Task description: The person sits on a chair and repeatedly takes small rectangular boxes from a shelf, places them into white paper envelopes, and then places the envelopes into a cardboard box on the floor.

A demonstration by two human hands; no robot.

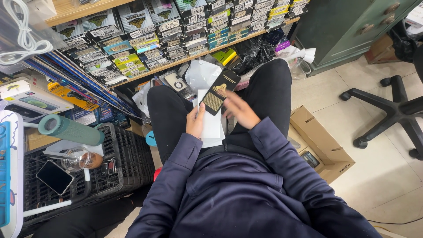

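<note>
Above the lap, black packet (219,91) pinched by right hand (240,110) fingers, left hand (195,121) gripping white packets (210,125)

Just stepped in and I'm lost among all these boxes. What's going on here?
A seated person is looking down at their lap. The left hand holds a stack of white flat packets, and a black packet sits on top, with the right hand against it. Shelves of small labelled boxes stand ahead. A black crate to the left carries a phone, a cup and a green cylinder. An open cardboard box lies on the floor to the right.
</note>
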